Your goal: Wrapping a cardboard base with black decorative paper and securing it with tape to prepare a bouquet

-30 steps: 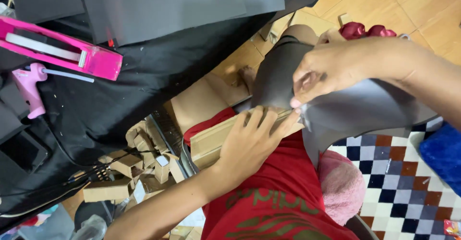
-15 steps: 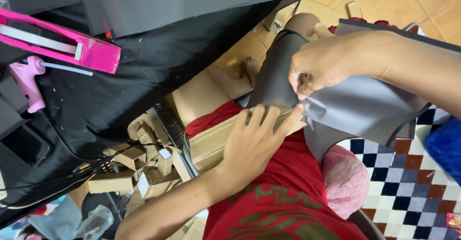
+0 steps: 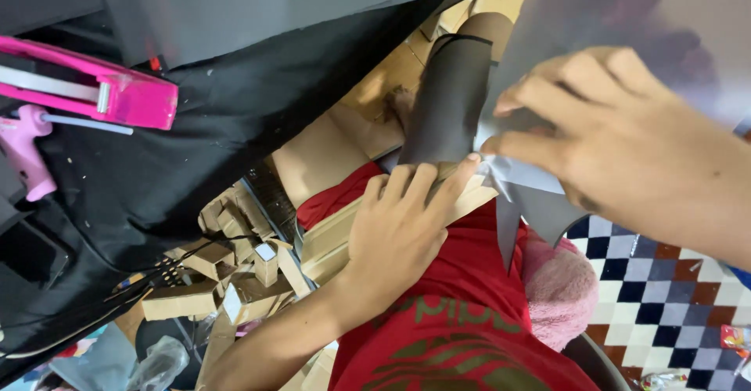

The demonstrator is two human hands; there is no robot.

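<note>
Cardboard scraps, pink tape dispenser, glue gun

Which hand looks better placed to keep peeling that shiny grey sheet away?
Probably the right hand: it already pinches the grey sheet. The left hand lies flat, pressing the cardboard piece.

Left hand on cardboard strip; sheet to its right; stapler far left

head cam | steep downward look onto lap | very close | framing seemingly tilted
</note>
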